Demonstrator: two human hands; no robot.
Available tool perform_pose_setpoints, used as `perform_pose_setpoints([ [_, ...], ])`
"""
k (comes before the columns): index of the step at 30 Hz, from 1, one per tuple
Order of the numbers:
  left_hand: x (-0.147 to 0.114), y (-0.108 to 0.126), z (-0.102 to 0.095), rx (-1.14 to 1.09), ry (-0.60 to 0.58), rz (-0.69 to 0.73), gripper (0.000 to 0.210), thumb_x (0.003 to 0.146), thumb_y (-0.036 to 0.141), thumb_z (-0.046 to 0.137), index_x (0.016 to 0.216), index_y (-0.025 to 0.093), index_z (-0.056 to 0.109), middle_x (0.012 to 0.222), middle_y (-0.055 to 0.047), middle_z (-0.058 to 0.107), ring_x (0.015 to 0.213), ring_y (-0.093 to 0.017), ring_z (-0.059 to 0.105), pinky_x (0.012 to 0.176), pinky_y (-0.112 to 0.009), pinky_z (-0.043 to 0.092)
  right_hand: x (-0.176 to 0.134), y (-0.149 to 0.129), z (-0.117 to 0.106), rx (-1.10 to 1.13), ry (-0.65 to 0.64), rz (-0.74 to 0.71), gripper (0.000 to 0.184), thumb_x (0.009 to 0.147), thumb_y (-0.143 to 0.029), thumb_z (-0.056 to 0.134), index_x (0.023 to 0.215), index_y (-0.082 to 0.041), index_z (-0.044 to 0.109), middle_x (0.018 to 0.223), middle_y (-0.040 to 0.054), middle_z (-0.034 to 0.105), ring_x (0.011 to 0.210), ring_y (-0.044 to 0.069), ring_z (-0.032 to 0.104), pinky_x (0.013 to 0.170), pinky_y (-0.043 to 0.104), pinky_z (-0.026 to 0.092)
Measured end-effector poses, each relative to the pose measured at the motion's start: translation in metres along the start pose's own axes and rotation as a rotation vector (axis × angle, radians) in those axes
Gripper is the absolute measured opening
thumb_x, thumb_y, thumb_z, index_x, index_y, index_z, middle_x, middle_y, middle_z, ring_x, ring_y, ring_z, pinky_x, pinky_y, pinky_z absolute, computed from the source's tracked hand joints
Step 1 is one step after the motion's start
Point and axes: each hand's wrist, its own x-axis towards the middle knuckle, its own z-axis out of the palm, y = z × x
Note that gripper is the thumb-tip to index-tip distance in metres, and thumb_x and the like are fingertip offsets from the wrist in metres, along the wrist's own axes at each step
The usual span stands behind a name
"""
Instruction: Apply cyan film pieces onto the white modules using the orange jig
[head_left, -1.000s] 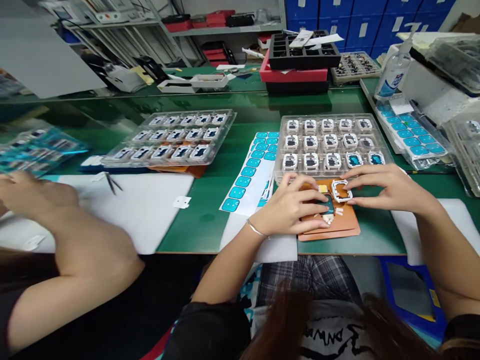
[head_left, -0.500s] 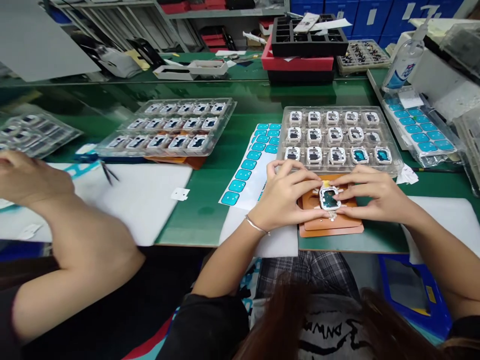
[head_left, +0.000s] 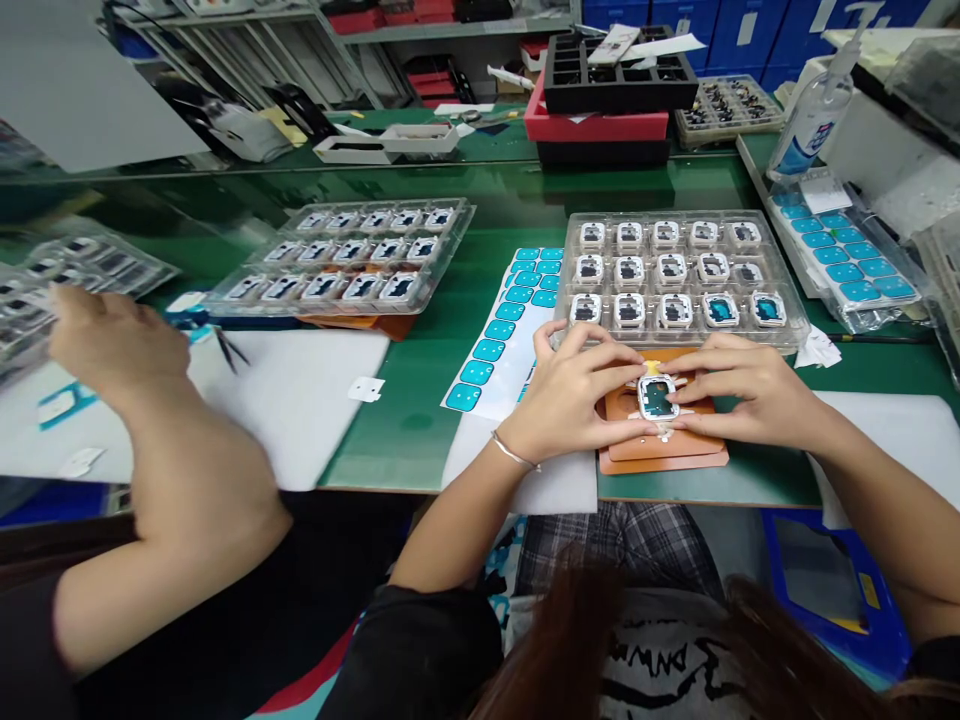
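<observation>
A small white square frame (head_left: 658, 398) with rounded corners and a dark green middle, like a watch case, sits on an orange block (head_left: 660, 455). My left hand (head_left: 577, 395) grips its left side, thumb at the lower edge and fingertips at the upper edge. From the right, my right hand (head_left: 739, 390) presses fingers and thumb against the same frame. Behind both hands lies a clear plastic tray (head_left: 686, 215) holding rows of similar white frames. Left of it is a white sheet with blue stickers (head_left: 504, 329).
A co-worker's hand (head_left: 120, 340) is at the left over a white mat (head_left: 300, 400), near tweezers (head_left: 229, 350) and another clear tray (head_left: 442, 270). A bag of blue stickers (head_left: 847, 260) and a pump bottle (head_left: 814, 125) stand at the right.
My hands stay around the white frame with barely any shift. The co-worker's hand has moved to the right, uncovering more of the mat and a blue-edged piece.
</observation>
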Motion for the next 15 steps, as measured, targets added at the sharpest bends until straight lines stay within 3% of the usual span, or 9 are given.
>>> perform_pose_setpoints([
  [6,-0.0005,0.0009,-0.0007,-0.004,-0.047,-0.019,0.046,0.082,0.064,0.064,0.108,0.027,0.071,0.109,-0.003,0.073,0.108,-0.028,0.054,0.098,-0.05,0.024,-0.0001,-0.002,0.001,-0.033,-0.019,-0.001,0.016,0.089,-0.03,0.064,0.086,-0.021,0.077,0.106,0.0085,0.075,0.075,0.02,0.061,0.067,0.037,0.051],
  [10,0.0007,0.0017,-0.0004,-0.026,-0.114,-0.036,0.043,0.085,0.063,0.062,0.103,0.025,0.072,0.112,-0.005,0.072,0.115,-0.03,0.051,0.102,-0.055,0.022,0.0004,-0.0018,0.0,-0.128,-0.107,-0.008,0.017,0.09,-0.032,0.063,0.082,-0.021,0.075,0.102,0.0087,0.075,0.08,0.023,0.062,0.07,0.038,0.048],
  [15,0.0023,0.0043,0.0072,-0.244,-0.005,-0.129,0.043,0.08,0.059,0.069,0.107,0.025,0.071,0.111,-0.005,0.073,0.11,-0.027,0.056,0.101,-0.052,0.033,0.002,0.0004,-0.0013,0.003,-0.058,0.015,0.011,0.085,-0.03,0.068,0.091,-0.021,0.068,0.098,0.007,0.073,0.078,0.02,0.061,0.073,0.036,0.046],
])
